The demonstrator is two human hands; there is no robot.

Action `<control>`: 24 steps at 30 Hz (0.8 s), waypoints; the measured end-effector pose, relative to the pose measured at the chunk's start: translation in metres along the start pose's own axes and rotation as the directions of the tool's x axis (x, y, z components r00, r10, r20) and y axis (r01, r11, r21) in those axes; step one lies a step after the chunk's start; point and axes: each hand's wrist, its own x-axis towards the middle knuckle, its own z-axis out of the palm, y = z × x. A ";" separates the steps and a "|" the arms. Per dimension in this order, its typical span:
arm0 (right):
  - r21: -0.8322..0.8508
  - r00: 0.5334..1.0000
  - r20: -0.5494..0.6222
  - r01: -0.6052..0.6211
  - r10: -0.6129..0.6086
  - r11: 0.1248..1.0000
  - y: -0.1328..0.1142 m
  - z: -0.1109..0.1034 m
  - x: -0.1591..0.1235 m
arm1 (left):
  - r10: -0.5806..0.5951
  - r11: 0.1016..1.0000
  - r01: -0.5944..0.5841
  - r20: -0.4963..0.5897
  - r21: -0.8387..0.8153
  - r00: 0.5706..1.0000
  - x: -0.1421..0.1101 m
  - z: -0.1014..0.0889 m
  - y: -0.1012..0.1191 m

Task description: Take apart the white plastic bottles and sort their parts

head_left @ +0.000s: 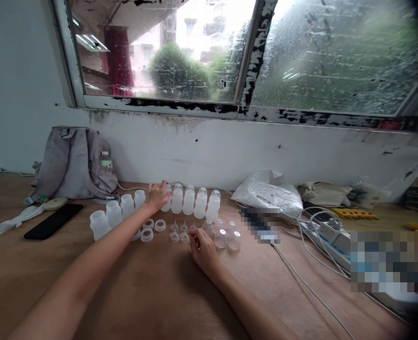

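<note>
A row of translucent white baby bottles [189, 200] stands on the wooden table [152, 288] near the wall. Some wear clear caps, and open ones [114, 213] stand to the left. My left hand [156, 194] reaches over them and closes its fingers round a capped bottle [167, 202] in the row. In front lie white screw rings [147, 233], small clear teats [179, 233] and clear domed caps [226, 240]. My right hand [202, 245] rests on the table beside the teats, its fingers curled and pinched at a small clear part I cannot make out.
A grey backpack [72, 163] leans on the wall at the left, with a black phone [53, 221] and a white cloth [16, 219] before it. Plastic bags [269, 191], a power strip [331, 236] and white cables [301, 278] fill the right side.
</note>
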 end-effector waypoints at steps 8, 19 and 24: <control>0.026 0.999 -0.032 0.014 -0.013 1.000 -0.007 -0.003 0.000 | -0.165 0.901 0.002 -0.339 -0.433 0.926 -0.048 -0.050 0.028; 0.276 0.991 -0.016 -0.126 0.136 0.953 -0.022 -0.012 0.000 | -0.039 0.751 0.144 0.174 -0.645 0.984 -0.135 -0.059 0.059; 0.427 0.983 0.053 -0.181 0.175 0.886 -0.040 -0.022 0.005 | 0.069 0.721 0.169 0.312 -0.672 0.947 -0.137 -0.048 0.055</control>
